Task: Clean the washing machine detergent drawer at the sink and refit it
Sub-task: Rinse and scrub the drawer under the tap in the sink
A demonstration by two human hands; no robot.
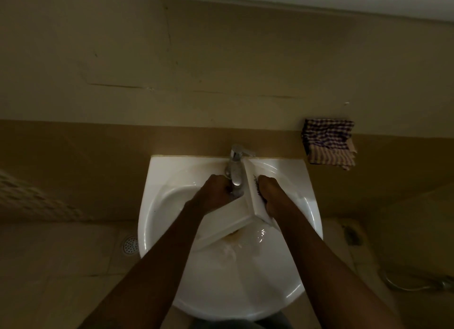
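A white plastic detergent drawer is held inside the round white ceramic sink, under the chrome tap that stands at 12 o'clock on the rim. The drawer is tilted on edge. One long flat face runs from just beside the tap at 12 o'clock down to a corner near the middle of the basin. A second face leaves that corner toward 8 o'clock, so the two make an L. Which face is the front panel cannot be told in the dim light. The left hand is at 11 o'clock of the corner, its grip clamped, fingers curled over the drawer's upper edge right beneath the spout. The right hand is at 1 o'clock, its grip closed on a small brush with dark bristles, and the bristles touch the outer side of the long face. Water shimmers in the basin at 5 o'clock of the corner, beside a brownish stain. A folded purple-and-cream checked cloth lies on the tan ledge at 2 o'clock, well apart from the sink. A round metal floor drain shows at 9 o'clock on the tiled floor.
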